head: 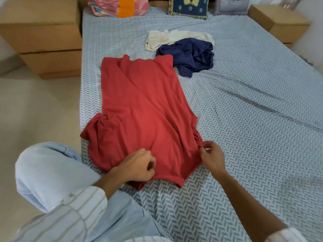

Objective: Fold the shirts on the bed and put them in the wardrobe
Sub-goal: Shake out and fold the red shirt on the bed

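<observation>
A: Where is the shirt in hand?

B: The red shirt (145, 109) lies lengthwise at the centre-left of the frame on the bed (244, 110), its near end toward the person and one side panel already turned in along a diagonal edge. I judge it is laid flat so the folds come out straight.

A: And the hands?

B: The right hand (210, 158), lower centre-right, pinches the shirt's right edge between thumb and fingertips, probably to draw that side over or tidy the bunched sleeve there. The left hand (139, 165), lower centre, rests on the near end with fingers curled; whether it holds cloth I cannot tell. It looks placed to pin the fabric.

A: Materials?

B: The red cloth is soft, thin knit, limp, gathering in folds at its left corner. The sheet is woven cotton with a grey herringbone print, creased.

A: What waits?

B: A crumpled navy shirt (190, 58) and a cream shirt (174, 39), touching, in the upper centre. No wardrobe shows.
</observation>
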